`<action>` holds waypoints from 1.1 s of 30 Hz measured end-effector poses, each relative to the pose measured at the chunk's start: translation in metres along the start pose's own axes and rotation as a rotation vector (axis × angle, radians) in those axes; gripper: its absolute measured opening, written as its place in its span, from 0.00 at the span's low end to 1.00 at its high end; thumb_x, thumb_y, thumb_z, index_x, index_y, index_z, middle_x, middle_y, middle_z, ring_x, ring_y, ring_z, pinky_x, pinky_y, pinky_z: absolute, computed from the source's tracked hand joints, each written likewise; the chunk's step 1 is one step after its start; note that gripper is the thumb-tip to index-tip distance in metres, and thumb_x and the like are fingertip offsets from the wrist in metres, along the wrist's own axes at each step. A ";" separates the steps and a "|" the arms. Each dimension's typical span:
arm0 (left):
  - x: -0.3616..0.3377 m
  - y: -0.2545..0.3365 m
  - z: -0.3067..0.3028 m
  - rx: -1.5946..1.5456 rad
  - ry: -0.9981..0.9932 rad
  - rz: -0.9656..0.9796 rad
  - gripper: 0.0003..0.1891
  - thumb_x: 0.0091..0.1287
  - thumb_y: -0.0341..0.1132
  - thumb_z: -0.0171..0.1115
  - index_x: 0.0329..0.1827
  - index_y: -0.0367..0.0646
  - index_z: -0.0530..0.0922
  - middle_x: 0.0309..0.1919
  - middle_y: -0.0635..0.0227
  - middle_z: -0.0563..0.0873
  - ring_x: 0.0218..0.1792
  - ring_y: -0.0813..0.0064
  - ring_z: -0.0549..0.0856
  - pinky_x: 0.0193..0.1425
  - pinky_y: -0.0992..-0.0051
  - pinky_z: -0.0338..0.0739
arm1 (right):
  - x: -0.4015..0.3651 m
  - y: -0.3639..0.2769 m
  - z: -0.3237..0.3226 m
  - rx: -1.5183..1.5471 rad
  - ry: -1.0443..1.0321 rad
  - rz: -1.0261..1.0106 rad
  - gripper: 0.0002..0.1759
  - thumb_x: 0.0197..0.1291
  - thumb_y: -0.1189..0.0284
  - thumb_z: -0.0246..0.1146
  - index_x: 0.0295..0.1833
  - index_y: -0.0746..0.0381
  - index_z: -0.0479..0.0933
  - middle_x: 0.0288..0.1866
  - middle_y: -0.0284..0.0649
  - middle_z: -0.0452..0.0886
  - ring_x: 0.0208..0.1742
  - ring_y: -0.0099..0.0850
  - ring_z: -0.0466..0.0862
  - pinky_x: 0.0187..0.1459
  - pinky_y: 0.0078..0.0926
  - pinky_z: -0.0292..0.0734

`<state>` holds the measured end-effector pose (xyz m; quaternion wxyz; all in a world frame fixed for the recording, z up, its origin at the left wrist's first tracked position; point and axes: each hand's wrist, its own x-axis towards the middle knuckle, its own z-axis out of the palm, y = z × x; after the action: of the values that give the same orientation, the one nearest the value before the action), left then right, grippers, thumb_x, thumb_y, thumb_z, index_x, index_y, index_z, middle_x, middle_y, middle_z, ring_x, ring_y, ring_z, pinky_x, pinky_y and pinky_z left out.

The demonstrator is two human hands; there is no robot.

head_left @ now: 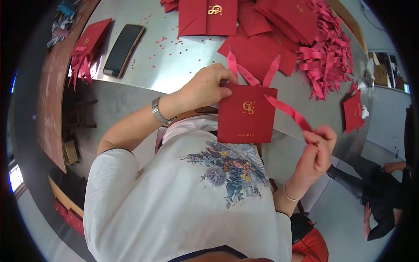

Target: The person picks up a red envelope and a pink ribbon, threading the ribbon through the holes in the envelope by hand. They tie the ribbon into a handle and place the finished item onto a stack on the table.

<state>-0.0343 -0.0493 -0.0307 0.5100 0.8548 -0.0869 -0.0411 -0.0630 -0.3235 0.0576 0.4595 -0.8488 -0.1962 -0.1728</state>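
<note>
My left hand (209, 86) is closed on the top left corner of a small red paper gift bag (247, 126) with gold lettering on its front. The bag hangs upright before my chest, close to the table's edge. A pink-red ribbon (286, 108) runs from a hole near the bag's top right out to my right hand (320, 146), whose fingers pinch its end. More of the ribbon (248, 74) loops up behind the bag's top edge. The inside of the bag is hidden from me.
On the metal table (174, 74) lie a dark phone (124, 50), stacked red bags (283, 19) and a heap of ribbons (325, 56). Small red paper dots are scattered about. Ribboned bags (89, 39) lie at left, another (352, 111) at right. A person in dark clothes (379, 187) is at far right.
</note>
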 end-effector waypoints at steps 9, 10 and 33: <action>0.007 0.016 -0.020 -0.093 -0.230 -0.305 0.10 0.55 0.29 0.68 0.40 0.36 0.83 0.38 0.54 0.84 0.40 0.62 0.84 0.47 0.68 0.78 | -0.012 0.022 0.113 0.263 -0.275 0.442 0.05 0.62 0.76 0.61 0.42 0.67 0.77 0.33 0.43 0.84 0.32 0.30 0.84 0.36 0.26 0.78; 0.007 0.012 -0.017 -0.097 -0.230 -0.316 0.10 0.55 0.29 0.68 0.40 0.36 0.83 0.38 0.54 0.84 0.40 0.62 0.84 0.47 0.68 0.78 | -0.013 0.025 0.116 0.267 -0.285 0.448 0.05 0.62 0.76 0.61 0.42 0.67 0.77 0.33 0.43 0.84 0.32 0.30 0.84 0.36 0.26 0.78; -0.006 -0.004 0.005 0.037 -0.027 -0.049 0.07 0.55 0.23 0.64 0.36 0.35 0.79 0.44 0.62 0.80 0.44 0.62 0.81 0.49 0.69 0.77 | 0.001 0.026 0.129 -0.335 -0.406 -0.159 0.05 0.59 0.73 0.62 0.34 0.62 0.73 0.23 0.43 0.79 0.26 0.41 0.82 0.27 0.39 0.76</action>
<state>-0.0402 -0.0509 -0.0368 0.4916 0.8654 -0.0737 -0.0634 -0.0344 -0.2271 -0.0275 0.2490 -0.9122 -0.3189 -0.0646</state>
